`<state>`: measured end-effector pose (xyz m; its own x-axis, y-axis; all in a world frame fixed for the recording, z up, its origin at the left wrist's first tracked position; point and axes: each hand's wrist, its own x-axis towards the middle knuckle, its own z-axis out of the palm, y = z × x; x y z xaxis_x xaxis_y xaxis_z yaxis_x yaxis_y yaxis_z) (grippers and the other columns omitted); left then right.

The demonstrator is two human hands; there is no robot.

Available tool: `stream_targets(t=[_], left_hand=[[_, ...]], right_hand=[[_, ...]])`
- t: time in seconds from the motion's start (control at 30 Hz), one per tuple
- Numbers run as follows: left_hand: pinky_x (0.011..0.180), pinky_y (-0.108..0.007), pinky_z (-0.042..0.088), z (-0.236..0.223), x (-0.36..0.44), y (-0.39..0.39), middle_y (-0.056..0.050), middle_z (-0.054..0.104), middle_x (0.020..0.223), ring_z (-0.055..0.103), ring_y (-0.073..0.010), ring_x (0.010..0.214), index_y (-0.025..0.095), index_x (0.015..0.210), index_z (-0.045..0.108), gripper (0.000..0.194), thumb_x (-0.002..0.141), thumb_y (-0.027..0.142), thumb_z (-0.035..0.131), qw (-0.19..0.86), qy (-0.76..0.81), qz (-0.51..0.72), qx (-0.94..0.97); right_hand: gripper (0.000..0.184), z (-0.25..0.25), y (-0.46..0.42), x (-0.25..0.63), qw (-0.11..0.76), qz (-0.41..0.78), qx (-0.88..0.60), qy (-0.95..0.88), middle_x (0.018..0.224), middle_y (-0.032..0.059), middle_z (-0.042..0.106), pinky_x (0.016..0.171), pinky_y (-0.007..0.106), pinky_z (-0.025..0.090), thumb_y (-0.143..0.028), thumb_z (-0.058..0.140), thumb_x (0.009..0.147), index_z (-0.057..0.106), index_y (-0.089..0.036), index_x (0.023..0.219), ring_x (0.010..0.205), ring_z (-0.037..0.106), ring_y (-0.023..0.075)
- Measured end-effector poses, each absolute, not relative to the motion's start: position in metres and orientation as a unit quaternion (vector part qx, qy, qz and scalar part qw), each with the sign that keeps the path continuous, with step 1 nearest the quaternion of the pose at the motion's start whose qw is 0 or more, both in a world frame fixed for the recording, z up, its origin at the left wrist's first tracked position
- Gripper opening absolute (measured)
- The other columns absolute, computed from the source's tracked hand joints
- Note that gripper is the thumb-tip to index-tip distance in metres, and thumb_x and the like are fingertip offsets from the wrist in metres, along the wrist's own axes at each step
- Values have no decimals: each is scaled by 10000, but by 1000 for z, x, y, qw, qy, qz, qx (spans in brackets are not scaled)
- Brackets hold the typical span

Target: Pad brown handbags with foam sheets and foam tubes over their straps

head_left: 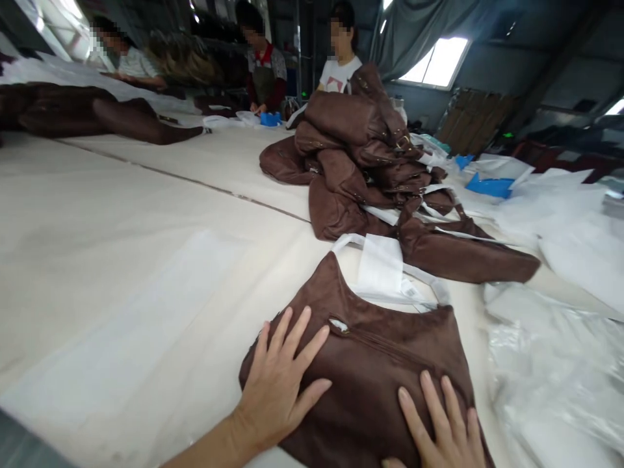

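Note:
A dark brown handbag (365, 383) lies flat on the table in front of me, its zip running across the upper part. White wrapping covers its strap (429, 278), and a white paper tag (381, 263) shows beside the strap. My left hand (277, 377) rests on the bag's left side with fingers spread. On the lower right of the bag lies my right hand (441, 426), fingers also apart and flat, partly cut off by the frame's bottom edge. Neither hand grips anything.
A heap of brown handbags (341, 162) stands beyond my bag, and more brown bags (97, 110) lie at the far left. Clear plastic bags (556, 364) cover the right side. A white sheet (127, 331) lies on the pale table (205, 214). Several people work at the far side.

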<state>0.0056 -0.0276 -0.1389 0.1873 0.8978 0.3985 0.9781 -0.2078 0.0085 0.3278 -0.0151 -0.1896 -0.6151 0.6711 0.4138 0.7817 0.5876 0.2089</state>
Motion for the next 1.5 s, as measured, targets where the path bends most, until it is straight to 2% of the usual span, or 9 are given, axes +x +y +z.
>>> stream_targets(t=[0.3, 0.53, 0.67, 0.8, 1.0, 1.13, 1.2, 1.37, 1.5], left_hand=[[1188, -607, -3, -132, 4, -31, -67, 385, 1548, 214, -327, 1474, 254, 1507, 349, 571, 955, 303, 484, 102, -497, -200, -838], [1150, -690, 42, -122, 9, -32, -72, 321, 1578, 228, -368, 1465, 328, 1519, 290, 726, 895, 619, 524, -79, -292, -161, -940], [1127, -728, 40, -123, 11, -32, -61, 247, 1608, 179, -393, 1474, 342, 1519, 284, 723, 892, 575, 560, -127, -299, -138, -936], [1160, -686, 48, -121, 11, -37, -30, 225, 1617, 135, -334, 1496, 330, 1500, 331, 624, 938, 542, 498, -140, -303, -163, -928], [1235, -498, 112, -117, 12, -40, -28, 282, 1599, 107, -247, 1509, 242, 1504, 351, 642, 932, 488, 512, -78, -303, -158, -936], [1240, -323, 166, -113, 9, -45, 48, 121, 1635, -17, -191, 1512, 221, 1565, 187, 695, 951, 417, 448, -61, -324, -118, -937], [1240, -340, 186, -113, 7, -47, 113, 69, 1631, -43, -175, 1509, 281, 1571, 135, 708, 951, 432, 443, -42, -349, -106, -930], [1186, -581, 256, -123, 8, -44, 99, 79, 1631, -41, -262, 1514, 381, 1541, 220, 612, 972, 508, 408, 12, -338, -104, -935], [1184, -547, 282, -124, 6, -39, 114, 111, 1626, 3, -238, 1515, 390, 1539, 220, 551, 1006, 501, 307, -7, -323, -99, -941]], right_hand=[[801, -160, -25, 311, 131, -146, -458, -867, 1582, 141, 279, 938, 715, 397, -519, 540, 876, 185, -313, 1563, 1402, 300, 469], [779, -158, -26, 308, 119, -153, -464, -864, 1602, 131, 228, 932, 706, 420, -518, 508, 903, 157, -309, 1567, 1418, 278, 453], [743, -148, -24, 316, 104, -158, -447, -874, 1582, 131, 284, 868, 670, 485, -543, 490, 914, 200, -310, 1557, 1377, 361, 452], [643, -122, -4, 311, 140, -151, -389, -898, 1454, 135, 492, 827, 644, 516, -517, 429, 957, 260, -302, 1538, 1230, 553, 395], [441, -71, 17, 180, 215, -13, -284, -934, 1487, 103, 460, 1078, 479, 421, -327, 448, 978, 483, -210, 1402, 1355, 445, 273], [324, -61, 18, 60, 165, 75, -224, -958, 1437, 139, 503, 1108, 463, 378, -258, 494, 959, 595, -159, 1251, 1338, 445, 276], [255, -64, 22, 10, 121, 103, -203, -966, 1371, 131, 552, 1074, 447, 402, -270, 506, 958, 632, -162, 1152, 1269, 500, 270], [274, -89, 31, -75, 55, 123, -253, -958, 1174, 129, 631, 941, 438, 464, -299, 463, 974, 618, -139, 1134, 1107, 568, 266], [273, -109, 31, -102, 61, 115, -266, -955, 1163, 182, 607, 900, 434, 461, -105, 430, 922, 626, -92, 1111, 1107, 542, 278]])
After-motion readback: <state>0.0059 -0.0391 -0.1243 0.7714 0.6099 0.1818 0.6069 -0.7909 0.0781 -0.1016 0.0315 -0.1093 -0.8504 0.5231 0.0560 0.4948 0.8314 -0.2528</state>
